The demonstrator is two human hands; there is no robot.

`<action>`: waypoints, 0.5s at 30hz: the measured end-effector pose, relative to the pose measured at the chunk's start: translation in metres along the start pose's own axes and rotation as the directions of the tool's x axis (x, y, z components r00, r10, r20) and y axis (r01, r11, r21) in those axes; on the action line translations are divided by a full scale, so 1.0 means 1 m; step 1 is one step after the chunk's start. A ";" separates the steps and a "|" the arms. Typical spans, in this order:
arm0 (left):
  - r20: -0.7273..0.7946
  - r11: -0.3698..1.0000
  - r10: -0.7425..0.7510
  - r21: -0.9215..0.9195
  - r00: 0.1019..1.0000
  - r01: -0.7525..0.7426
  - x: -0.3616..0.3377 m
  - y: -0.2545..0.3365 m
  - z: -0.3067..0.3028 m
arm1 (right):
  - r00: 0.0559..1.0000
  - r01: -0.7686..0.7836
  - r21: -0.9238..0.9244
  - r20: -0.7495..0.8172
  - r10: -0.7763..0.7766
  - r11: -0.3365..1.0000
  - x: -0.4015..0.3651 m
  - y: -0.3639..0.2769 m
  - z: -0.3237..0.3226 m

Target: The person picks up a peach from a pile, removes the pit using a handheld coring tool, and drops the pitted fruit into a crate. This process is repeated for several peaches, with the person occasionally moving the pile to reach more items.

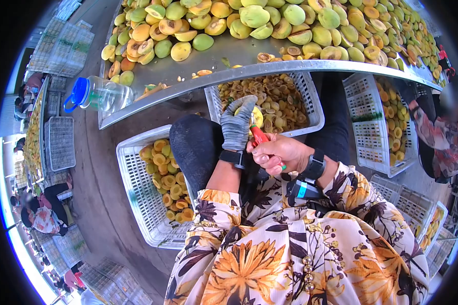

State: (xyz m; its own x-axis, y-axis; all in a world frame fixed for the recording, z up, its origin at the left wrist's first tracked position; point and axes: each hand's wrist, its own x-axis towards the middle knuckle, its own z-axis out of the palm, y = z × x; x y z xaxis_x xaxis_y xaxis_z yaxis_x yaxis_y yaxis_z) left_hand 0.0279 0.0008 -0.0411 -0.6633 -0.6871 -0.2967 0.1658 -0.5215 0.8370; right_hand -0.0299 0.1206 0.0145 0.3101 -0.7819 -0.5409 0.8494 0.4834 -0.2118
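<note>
My left hand (237, 124), in a grey striped work glove, is closed around a yellow apricot (257, 117). In my bare right hand (282, 154) is a red-handled tool (259, 135), its green end showing below the fist. The tool's tip meets the apricot, and its working end is hidden there. Both hands are over my lap, in front of a white crate (315, 109) of halved apricots (277, 99) under the table edge. A second white crate (137, 195), beside my knee at left, holds more halves (170, 185).
A metal table (208, 56) bears a large heap of green and yellow apricots (254, 18). A blue-capped plastic bottle (109, 95) lies at its left corner. More crates (364, 109) stand at right, near another seated person (440, 134). Other people and stacked crates (61, 46) line the left.
</note>
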 end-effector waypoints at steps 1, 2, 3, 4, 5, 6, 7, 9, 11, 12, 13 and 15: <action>-0.056 0.993 0.068 0.099 0.996 -0.062 0.000 0.000 0.000 | 1.000 -0.005 -0.003 0.002 0.005 1.000 0.001 0.001 0.001; -0.033 0.989 0.115 0.098 0.993 -0.111 0.001 0.001 0.001 | 1.000 0.012 0.046 0.014 -0.012 0.999 0.002 0.002 0.002; -0.036 0.989 0.117 0.098 0.992 -0.113 0.003 -0.001 -0.002 | 0.999 0.028 0.096 0.025 -0.031 0.995 0.002 0.004 0.002; -0.005 0.995 -0.087 -0.054 0.996 0.087 0.005 -0.003 -0.006 | 0.999 0.026 0.092 0.026 -0.028 0.995 0.001 0.005 0.001; 0.056 0.939 -0.280 -0.194 0.958 0.286 0.005 -0.001 -0.007 | 0.999 0.047 0.014 -0.015 -0.047 0.999 0.001 0.006 -0.001; 0.148 0.890 -0.396 -0.182 0.906 0.418 0.005 0.003 -0.009 | 0.996 0.065 -0.066 -0.054 -0.069 0.996 0.001 0.006 -0.001; 0.144 0.891 -0.394 -0.184 0.908 0.416 0.006 0.003 -0.009 | 0.997 0.061 -0.067 -0.052 -0.065 0.996 0.002 0.008 0.001; 0.115 0.818 -0.496 -0.271 0.861 0.508 0.004 0.003 -0.003 | 0.967 0.091 -0.240 -0.210 -0.143 0.967 0.002 0.011 0.007; 0.046 0.858 -0.469 -0.214 0.882 0.467 0.002 0.003 0.000 | 0.940 0.107 -0.411 -0.254 -0.227 0.905 0.004 0.015 0.008; 0.016 0.909 -0.390 -0.155 0.921 0.388 0.002 0.002 0.000 | 0.947 0.093 -0.409 -0.245 -0.207 0.908 0.002 0.013 0.009; -0.010 0.948 -0.305 -0.094 0.952 0.303 0.002 0.002 -0.001 | 0.954 0.075 -0.409 -0.236 -0.185 0.910 0.001 0.012 0.009; 0.038 0.980 -0.184 -0.072 0.982 0.186 0.004 -0.004 -0.008 | 0.980 0.081 -0.263 -0.157 -0.126 0.961 -0.004 0.013 0.004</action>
State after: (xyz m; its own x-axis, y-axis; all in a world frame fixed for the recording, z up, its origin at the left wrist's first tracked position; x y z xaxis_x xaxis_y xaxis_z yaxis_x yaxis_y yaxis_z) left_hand 0.0311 -0.0039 -0.0490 -0.7096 -0.5596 -0.4281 0.0916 -0.6757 0.7315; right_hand -0.0187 0.1282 0.0170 0.1298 -0.7646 -0.6313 0.7292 0.5050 -0.4617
